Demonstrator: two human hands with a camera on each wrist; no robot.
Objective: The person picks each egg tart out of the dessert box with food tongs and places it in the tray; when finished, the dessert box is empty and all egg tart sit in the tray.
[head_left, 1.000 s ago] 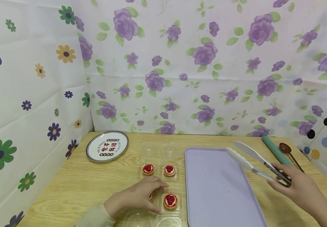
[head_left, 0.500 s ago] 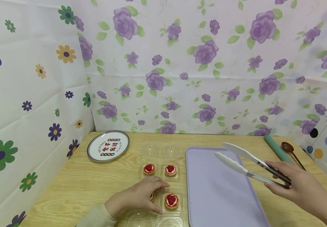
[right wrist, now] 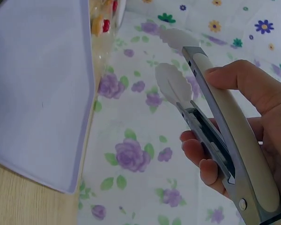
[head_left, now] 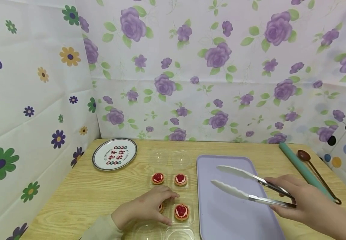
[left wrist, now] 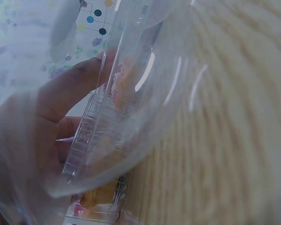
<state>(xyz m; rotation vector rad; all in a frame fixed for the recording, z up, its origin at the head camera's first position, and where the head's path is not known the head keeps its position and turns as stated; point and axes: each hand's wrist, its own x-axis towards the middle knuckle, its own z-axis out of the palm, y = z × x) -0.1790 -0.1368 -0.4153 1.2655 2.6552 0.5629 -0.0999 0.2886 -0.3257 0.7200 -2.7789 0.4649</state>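
My left hand point(head_left: 149, 206) lies over the left half of the front clear plastic container point(head_left: 191, 218), thumb at its near edge and fingers at its far edge. A red-topped tart point(head_left: 161, 208) is mostly hidden under the hand; another tart point(head_left: 181, 212) sits uncovered to its right. In the left wrist view the clear lid point(left wrist: 145, 154) blurs much of the scene. My right hand point(head_left: 306, 205) grips tongs point(head_left: 257, 198) by their handles, their white scalloped tips apart above the lilac tray point(head_left: 233, 213). Nothing is between the tips.
Behind the hand, a second clear container holds two tarts point(head_left: 158, 178), its lid point(head_left: 181, 159) folded back. A printed plate point(head_left: 114, 154) stands at the back left. A teal rolling pin point(head_left: 299, 161) and brown spoon point(head_left: 304, 155) lie at the right.
The tongs have swung left and down, from the tray's right edge to over the tray, with the right hand lower. The left hand and the tarts stay in place.
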